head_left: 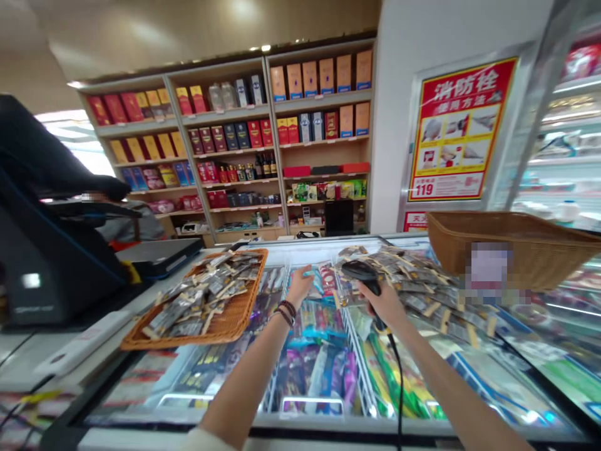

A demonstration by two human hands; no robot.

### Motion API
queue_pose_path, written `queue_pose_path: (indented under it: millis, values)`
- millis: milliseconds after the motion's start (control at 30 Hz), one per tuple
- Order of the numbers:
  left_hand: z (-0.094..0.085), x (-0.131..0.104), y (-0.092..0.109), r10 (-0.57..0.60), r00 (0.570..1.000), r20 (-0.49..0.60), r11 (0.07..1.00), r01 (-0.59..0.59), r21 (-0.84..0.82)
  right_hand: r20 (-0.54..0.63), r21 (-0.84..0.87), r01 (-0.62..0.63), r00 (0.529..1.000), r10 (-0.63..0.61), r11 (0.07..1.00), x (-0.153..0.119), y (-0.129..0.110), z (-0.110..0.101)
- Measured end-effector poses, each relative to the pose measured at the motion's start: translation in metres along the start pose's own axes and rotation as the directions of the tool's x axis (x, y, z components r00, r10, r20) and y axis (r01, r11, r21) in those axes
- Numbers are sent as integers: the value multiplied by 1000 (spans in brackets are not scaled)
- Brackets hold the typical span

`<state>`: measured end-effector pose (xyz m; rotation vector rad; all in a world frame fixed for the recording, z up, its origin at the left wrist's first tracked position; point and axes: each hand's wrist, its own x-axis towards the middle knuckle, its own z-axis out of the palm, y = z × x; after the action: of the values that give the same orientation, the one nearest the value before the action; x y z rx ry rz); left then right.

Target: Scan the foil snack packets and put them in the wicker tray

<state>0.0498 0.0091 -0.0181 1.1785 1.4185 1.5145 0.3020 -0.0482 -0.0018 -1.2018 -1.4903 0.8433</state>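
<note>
My right hand (385, 302) is wrapped round a black handheld barcode scanner (361, 272), its head pointing left and its cable hanging down over the freezer glass. My left hand (300, 283), with dark bead bracelets at the wrist, is closed at a small blue-and-white packet (315, 280); the fingertips are partly hidden. Just right of that packet is a red-and-white wrapper (328, 279). Several small clear packets with pale sticks (422, 285) lie loose in a pile right of the scanner. More such packets fill an orange wicker basket (235, 323) left of my left hand.
Below is a glass-topped chest freezer (201, 416) with wire-divided colourful wrapped goods. A brown wicker basket (444, 241) stands at the right. On the left are a black checkout machine (47, 250) and a flat dark scale (159, 255). Shelves of boxes (235, 147) line the back wall.
</note>
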Motion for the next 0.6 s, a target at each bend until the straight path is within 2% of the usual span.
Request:
queue_pose_path:
  millis: [100, 167, 233, 300, 367, 433, 533, 600]
  values:
    - [-51, -4, 16, 102, 994, -50, 992, -98, 82, 73, 41, 39, 996, -42, 998, 4, -9, 43]
    - [-88, -6, 26, 190, 977, -102, 966, -167, 199, 104, 85, 51, 993, -59, 995, 5, -17, 70]
    - [-127, -9, 34, 286, 946, -152, 906, -215, 364, 127, 132, 59, 989, -76, 990, 3, -26, 94]
    - [-163, -14, 38, 379, 903, -200, 805, -215, 553, 146, 172, 70, 985, -96, 983, 0, -35, 114]
    - [-194, -21, 39, 430, 866, -257, 681, -124, 722, 164, 202, 81, 980, -115, 976, -5, -41, 129]
    - [-217, -26, 36, 418, 849, -325, 572, 32, 820, 173, 214, 80, 978, -119, 974, -10, -43, 141]
    - [-236, -28, 32, 300, 869, -394, 441, 240, 865, 184, 183, 86, 976, -120, 979, -15, -38, 153]
    - [-240, -24, 31, 214, 889, -404, 370, 309, 876, 183, 138, 101, 975, -126, 985, -16, -33, 157]
